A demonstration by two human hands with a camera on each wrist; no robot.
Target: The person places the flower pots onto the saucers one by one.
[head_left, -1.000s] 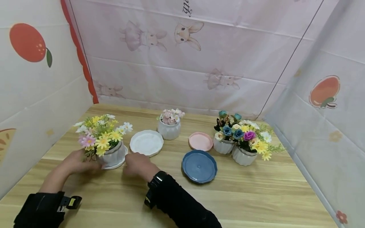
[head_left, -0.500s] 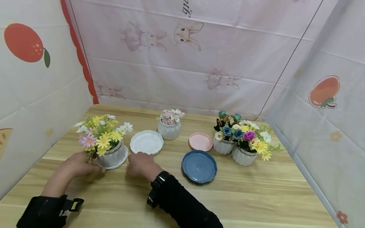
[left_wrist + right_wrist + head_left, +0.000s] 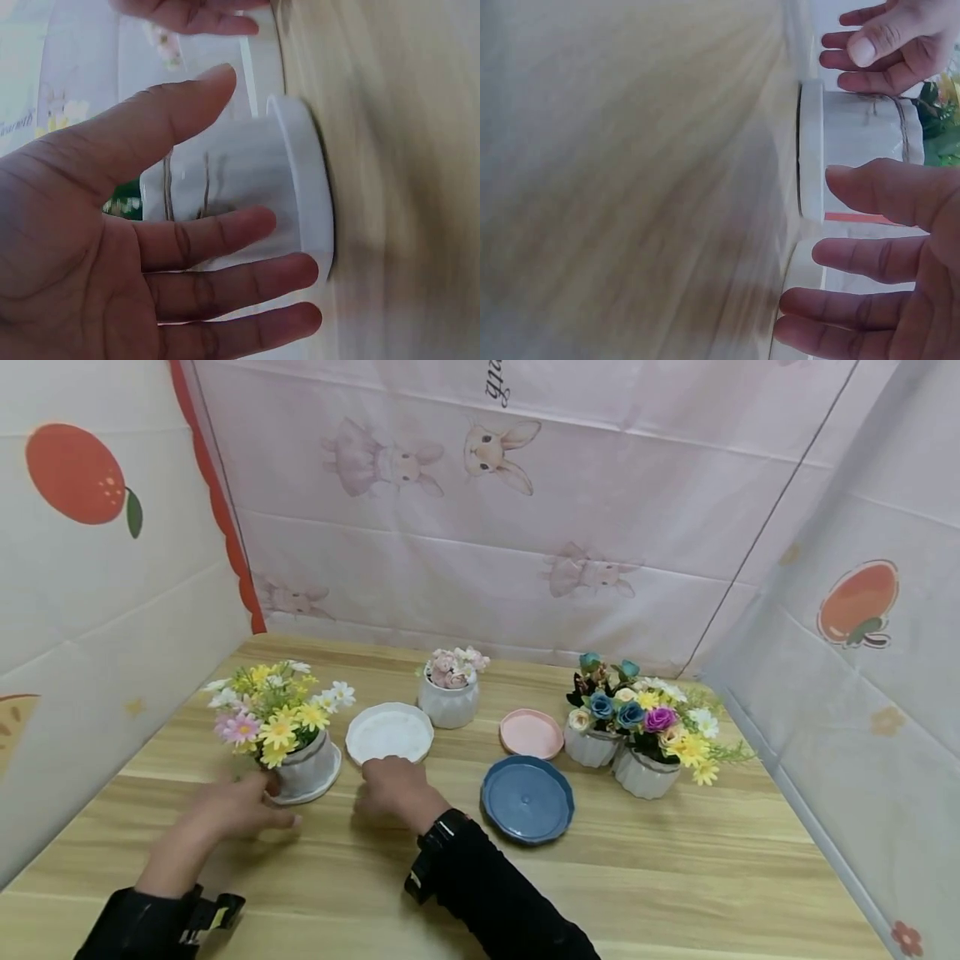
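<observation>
At the left of the head view, a white flowerpot point(image 3: 303, 770) of yellow, white and pink flowers point(image 3: 277, 718) stands upright on a small white saucer point(image 3: 332, 774). My left hand point(image 3: 232, 810) is beside its near left side. The left wrist view shows the thumb and fingers spread in front of the pot point(image 3: 247, 172) and saucer point(image 3: 311, 187), holding nothing. To the right of the saucer, my right hand point(image 3: 397, 789) overlaps the near edge of a white plate point(image 3: 390, 735). In the right wrist view its fingers point(image 3: 855, 307) are extended and hold nothing.
A pot of pale pink flowers point(image 3: 448, 702) stands behind the white plate. Further right lie a pink saucer point(image 3: 531, 733) and a blue plate point(image 3: 527, 802). Two white pots, one with blue roses point(image 3: 592, 747) and one with mixed flowers point(image 3: 647, 774), stand close together.
Both hands have drawn away from the potted flowers, the left toward me and rightward, the right further to the right. The pot and saucer stay in place; the head view has shifted slightly.
</observation>
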